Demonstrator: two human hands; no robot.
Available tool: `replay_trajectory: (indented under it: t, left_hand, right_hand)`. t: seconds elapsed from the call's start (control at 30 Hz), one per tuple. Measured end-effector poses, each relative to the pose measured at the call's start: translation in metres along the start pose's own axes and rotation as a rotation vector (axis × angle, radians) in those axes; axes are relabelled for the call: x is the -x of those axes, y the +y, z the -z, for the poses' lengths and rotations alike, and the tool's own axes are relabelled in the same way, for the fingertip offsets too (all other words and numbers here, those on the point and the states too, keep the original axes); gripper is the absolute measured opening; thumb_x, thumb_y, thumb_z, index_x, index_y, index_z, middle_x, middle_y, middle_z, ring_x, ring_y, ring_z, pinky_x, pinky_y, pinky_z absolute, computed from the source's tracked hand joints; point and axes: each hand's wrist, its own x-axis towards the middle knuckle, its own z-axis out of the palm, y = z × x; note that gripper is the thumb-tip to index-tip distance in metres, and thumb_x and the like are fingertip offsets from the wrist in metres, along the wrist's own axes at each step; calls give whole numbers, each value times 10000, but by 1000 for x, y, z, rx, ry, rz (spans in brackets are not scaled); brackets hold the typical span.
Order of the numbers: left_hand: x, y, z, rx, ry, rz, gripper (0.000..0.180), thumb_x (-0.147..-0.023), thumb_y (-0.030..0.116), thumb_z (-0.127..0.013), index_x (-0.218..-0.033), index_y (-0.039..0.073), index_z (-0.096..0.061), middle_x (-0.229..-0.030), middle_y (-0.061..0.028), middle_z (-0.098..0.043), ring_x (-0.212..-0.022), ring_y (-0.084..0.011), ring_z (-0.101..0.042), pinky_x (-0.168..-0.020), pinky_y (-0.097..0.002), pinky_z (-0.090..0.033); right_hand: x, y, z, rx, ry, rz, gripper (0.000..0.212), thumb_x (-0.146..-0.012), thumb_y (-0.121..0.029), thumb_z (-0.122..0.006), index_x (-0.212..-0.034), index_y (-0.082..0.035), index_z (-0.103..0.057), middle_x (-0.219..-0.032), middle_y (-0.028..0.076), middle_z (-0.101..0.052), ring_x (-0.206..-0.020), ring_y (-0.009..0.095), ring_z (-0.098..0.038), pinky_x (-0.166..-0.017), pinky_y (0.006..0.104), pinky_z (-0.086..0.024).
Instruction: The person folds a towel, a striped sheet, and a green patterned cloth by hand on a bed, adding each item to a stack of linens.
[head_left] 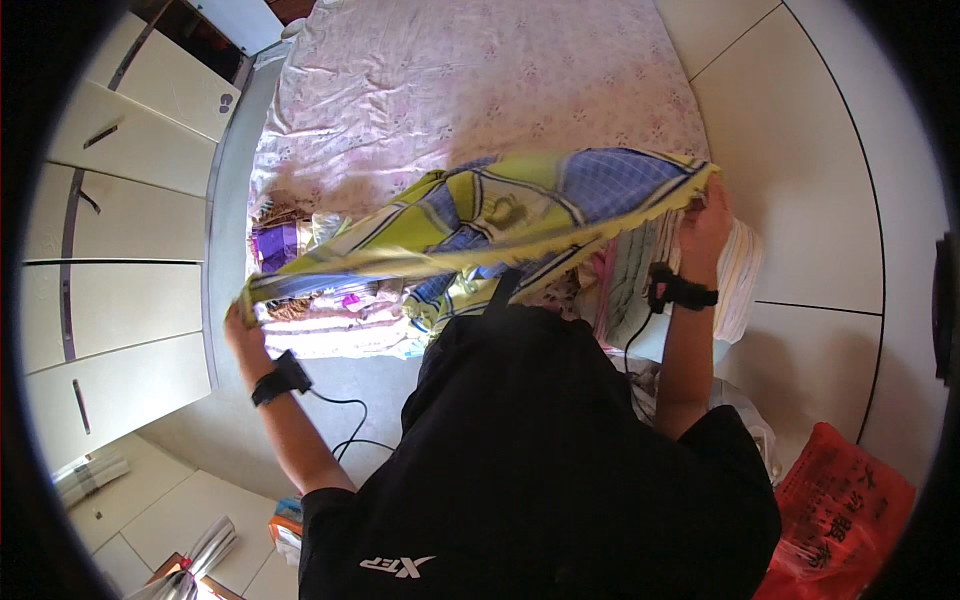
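A yellow-green and blue checked cloth with a wavy yellow edge is stretched out in front of me, its middle billowing and slightly blurred. At its left corner, my left hand is closed on the edge. My right hand grips the right corner, held farther out than the left one. Part of the cloth hangs down toward my body. Behind and beneath it lies a bed with a pale pink flowered sheet.
Folded bedding is stacked at the bed's near right corner. A purple item and other fabrics lie at its near left. Cream cabinets line the left side. A red plastic bag sits at lower right. Black cables run from my wrist straps.
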Motion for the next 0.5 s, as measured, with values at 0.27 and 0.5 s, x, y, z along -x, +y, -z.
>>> replay_trajectory:
  t: [0.27, 0.5]
  left_hand:
    - [9, 14, -11, 440, 632, 742, 414, -673, 300, -705, -892, -9, -538, -877, -122, -569, -771, -228, -542, -612, -355, -459]
    - [69, 256, -176, 307, -545, -633, 749, -667, 196, -736, -1279, 58, -328, -1297, -101, -360, -1191, -254, -358, -931, -353, -355]
  right_hand:
    - [14, -15, -26, 63, -229, 117, 126, -849, -108, -536, -886, 2, -587, -778, 5, -571, -671, 72, -519, -596, 201, -423]
    - [84, 9, -131, 321, -751, 290, 179, -845, -131, -557, -930, 23, -589, -719, 9, -572, -620, 52, -492, -536, 179, -393]
